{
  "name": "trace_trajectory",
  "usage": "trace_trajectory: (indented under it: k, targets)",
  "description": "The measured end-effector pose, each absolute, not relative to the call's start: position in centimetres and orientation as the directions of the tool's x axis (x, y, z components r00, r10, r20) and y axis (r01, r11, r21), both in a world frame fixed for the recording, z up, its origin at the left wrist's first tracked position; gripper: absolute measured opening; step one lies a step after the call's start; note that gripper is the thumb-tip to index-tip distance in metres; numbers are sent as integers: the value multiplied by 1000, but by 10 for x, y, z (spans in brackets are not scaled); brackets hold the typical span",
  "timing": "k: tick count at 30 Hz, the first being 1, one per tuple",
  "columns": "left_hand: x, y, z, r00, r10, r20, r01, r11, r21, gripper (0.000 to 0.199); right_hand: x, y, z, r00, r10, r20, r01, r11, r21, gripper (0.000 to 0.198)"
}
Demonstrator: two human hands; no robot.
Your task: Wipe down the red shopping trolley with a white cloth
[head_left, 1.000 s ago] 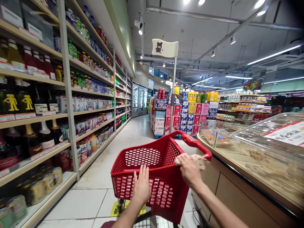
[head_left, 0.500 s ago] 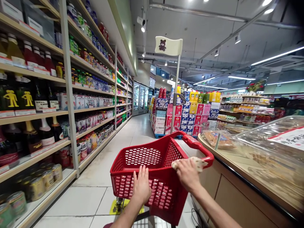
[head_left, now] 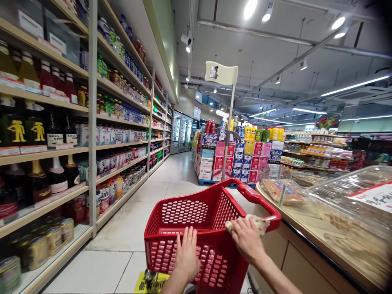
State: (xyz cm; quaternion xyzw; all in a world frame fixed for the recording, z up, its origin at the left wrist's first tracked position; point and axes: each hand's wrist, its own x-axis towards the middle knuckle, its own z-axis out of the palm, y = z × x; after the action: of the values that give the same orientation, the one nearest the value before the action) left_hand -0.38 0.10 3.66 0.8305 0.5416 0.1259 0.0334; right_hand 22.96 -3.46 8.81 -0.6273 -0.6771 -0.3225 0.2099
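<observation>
A red plastic shopping cart [head_left: 220,255] stands in front of me, its basket side perforated with rows of holes. My left hand [head_left: 187,257] lies on the near side of the basket, fingers stretched out and their tips by the top rim. At the corner close to the red handle [head_left: 260,199], my right hand [head_left: 246,239] is closed over a crumpled cream cloth [head_left: 260,223] and presses it on the rim. The cloth is partly hidden under the palm. A pole with a cream bear flag [head_left: 225,73] rises behind the cart.
Shelves of bottles and cans [head_left: 121,141] line the left. Stacked drink cartons [head_left: 241,157] stand ahead on a blue pallet. A counter with clear covers [head_left: 346,204] is close on the right. A yellow floor sign [head_left: 150,282] shows below the cart; tiled aisle [head_left: 165,179] leads to fridges.
The cart and both hands appear slightly lower and further right in view. The yellow floor sign and left shelves sit lower too. Each hand keeps its place on the cart.
</observation>
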Motion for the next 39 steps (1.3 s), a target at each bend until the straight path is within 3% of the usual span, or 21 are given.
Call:
trace_trajectory:
  k: [6, 11, 17, 23, 28, 33, 39]
  targets:
    - [-3, 10, 35, 399, 909, 120, 878, -417, 235, 84, 241, -23, 88, -276, 724, 632, 960, 169, 225, 24]
    - [-1, 16, 36, 403, 905, 134, 871, -425, 247, 84, 267, -19, 98, -282, 729, 624, 954, 144, 263, 23]
    - [17, 22, 72, 363, 927, 98, 886, -376, 271, 77, 241, 0, 101, -289, 814, 504, 949, 174, 263, 24]
    - [92, 22, 113, 544, 762, 350, 627, -647, 434, 56, 260, -3, 99, -284, 768, 574, 959, 221, 178, 49]
    - [143, 26, 109, 620, 644, 449, 548, -765, 339, 40, 298, -13, 94, -240, 744, 624, 969, 223, 106, 56]
    - [133, 48, 104, 551, 705, 447, 674, -691, 259, 25, 315, -10, 95, -144, 737, 660, 989, 132, 69, 45]
    - [76, 64, 103, 397, 867, 301, 806, -486, 336, 25, 305, 5, 113, -71, 779, 624, 994, 108, -22, 39]
